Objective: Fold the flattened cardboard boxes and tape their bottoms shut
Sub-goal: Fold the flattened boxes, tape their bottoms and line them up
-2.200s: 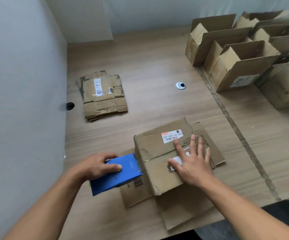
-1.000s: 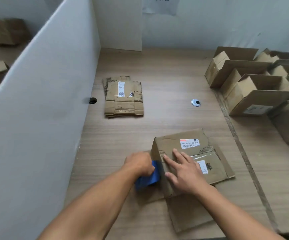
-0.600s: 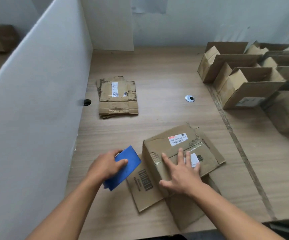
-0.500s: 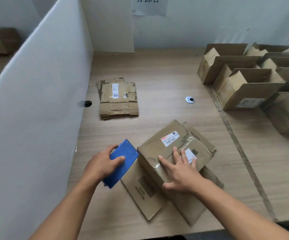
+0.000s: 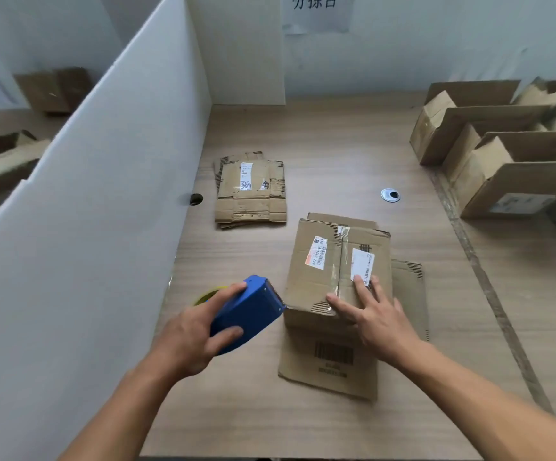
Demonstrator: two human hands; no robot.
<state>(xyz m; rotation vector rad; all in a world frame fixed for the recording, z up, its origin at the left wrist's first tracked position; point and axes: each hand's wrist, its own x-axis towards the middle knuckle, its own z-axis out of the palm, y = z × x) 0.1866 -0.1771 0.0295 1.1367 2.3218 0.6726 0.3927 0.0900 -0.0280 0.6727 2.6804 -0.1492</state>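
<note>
Wooden table (image 5: 336,144) carries the box (image 5: 316,284) near its front middle, flaps closed upward, with what looks like clear tape along the seam. Right hand (image 5: 373,314) presses flat on it, fingers straight. Left hand (image 5: 196,331) grips a blue dispenser (image 5: 250,311) just beside the box's left edge. Flat boxes (image 5: 251,194) lie behind; folded boxes (image 5: 509,181) stand far right.

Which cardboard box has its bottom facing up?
The brown cardboard box under the right hand, taped along its seam. Boxes at right stand open; the far stack lies flat.
</note>
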